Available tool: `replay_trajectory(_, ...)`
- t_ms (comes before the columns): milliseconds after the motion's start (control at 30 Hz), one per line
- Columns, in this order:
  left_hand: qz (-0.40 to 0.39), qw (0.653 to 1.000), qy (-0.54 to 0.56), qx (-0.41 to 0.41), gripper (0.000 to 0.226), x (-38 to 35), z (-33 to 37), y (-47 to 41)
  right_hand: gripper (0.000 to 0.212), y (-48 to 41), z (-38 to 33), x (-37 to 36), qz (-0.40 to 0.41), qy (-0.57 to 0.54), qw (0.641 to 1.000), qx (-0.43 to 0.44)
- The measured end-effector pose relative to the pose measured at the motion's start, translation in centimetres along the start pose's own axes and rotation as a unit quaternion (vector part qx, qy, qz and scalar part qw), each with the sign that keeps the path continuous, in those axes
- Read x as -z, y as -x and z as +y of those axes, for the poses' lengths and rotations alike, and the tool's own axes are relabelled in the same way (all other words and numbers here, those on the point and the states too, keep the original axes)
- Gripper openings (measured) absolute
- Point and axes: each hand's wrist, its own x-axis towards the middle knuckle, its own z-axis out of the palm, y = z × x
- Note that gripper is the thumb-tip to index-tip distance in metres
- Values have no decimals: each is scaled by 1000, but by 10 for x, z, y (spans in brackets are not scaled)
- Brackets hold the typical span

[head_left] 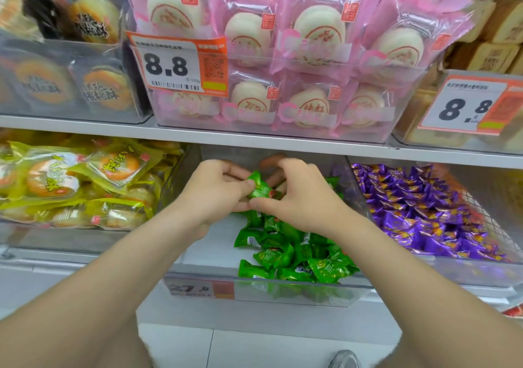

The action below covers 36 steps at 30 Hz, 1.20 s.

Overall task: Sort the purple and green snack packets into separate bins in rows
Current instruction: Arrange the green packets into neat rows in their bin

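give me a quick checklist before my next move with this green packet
1. Grip: left hand and right hand both pinch the green packet: ok.
2. Place: both hands are over the middle bin, which holds greens: ok.
3. Rows: the green pile lies jumbled, no rows: not ok.
4. Free space: the bin floor is bare on its left side: ok.
5. Purple packets sit apart, right of the greens: ok.
6. Strays under the hands: cannot tell.

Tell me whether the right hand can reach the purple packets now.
Probably yes: purple packets fill the open bin beside the right hand, only a clear wall between, though it grips a green packet.
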Motion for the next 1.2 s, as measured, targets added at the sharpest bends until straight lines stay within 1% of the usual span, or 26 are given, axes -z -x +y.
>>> replay_trajectory(67, 32, 998, -55, -25, 6, 12, -5, 0, 59, -3, -5, -7, -10, -61, 998, -2)
replay_trajectory(133, 47, 990, -109, -70, 8, 24, -10, 3, 49, -6, -10, -10, -42, -163, 985, -41)
replay_trajectory(200, 37, 990, -107, -83, 6, 35, -16, 9, 38, -9, -13, -12, -100, -259, 957, -82)
replay_trajectory(267, 30, 993, -96, -70, 6, 41, -21, 16, 31, -11, -16, -12, -162, -283, 939, -108)
replay_trajectory(300, 35, 992, -102, -72, 7, 41, -24, 19, 29, -13, -16, -12, -186, -271, 937, -115)
replay_trajectory(333, 42, 987, -133, -81, 8, 42, -27, 21, 28, -16, -15, -13, -203, -246, 940, -119)
replay_trajectory(367, 45, 976, -193, -89, 7, 41, -30, 23, 28, -20, -13, -14, -202, -201, 951, -118)
replay_trajectory(400, 34, 960, -262, -91, 6, 39, -31, 26, 28, -26, -9, -16, -177, -131, 969, -108)
replay_trajectory(433, 7, 938, -335, -89, 18, 35, -32, 29, 30, -32, -4, -19, -131, -49, 986, -91)
replay_trajectory(467, -31, 915, -393, -84, 34, 31, -34, 31, 33, -37, 1, -23, -75, 13, 995, -71)
replay_trajectory(500, -66, 899, -426, -75, 47, 28, -36, 30, 33, -43, 3, -27, -29, 38, 997, -53)
replay_trajectory(533, -91, 889, -444, -67, 53, 24, -38, 29, 32, -47, 3, -33, -4, 32, 999, -39)
replay_trajectory(600, -119, 879, -461, -38, 55, 22, -42, 21, 30, -59, 1, -50, 2, 16, 999, -36)
replay_trajectory(733, -94, 861, -499, -41, 43, 27, -51, 7, 27, -94, -6, -86, -28, 45, 997, -51)
replay_trajectory(833, -96, 855, -509, -29, 37, 31, -56, 5, 27, -111, -10, -101, -34, 78, 996, -16)
replay_trajectory(867, -106, 856, -506, -24, 35, 32, -55, 6, 26, -114, -11, -104, -36, 94, 995, -1)
replay_trajectory(933, -124, 865, -484, -37, 34, 32, -57, 8, 25, -120, -12, -111, -52, 136, 989, 15)
replay_trajectory(1000, -142, 875, -458, -58, 41, 33, -58, 14, 26, -124, -12, -116, -70, 168, 983, 18)
replay_trajectory(1100, -181, 888, -418, -63, 51, 33, -58, 23, 29, -129, -11, -123, -99, 210, 972, 31)
replay_trajectory(1200, -205, 899, -382, -57, 53, 36, -61, 30, 31, -131, -10, -126, -87, 260, 960, 53)
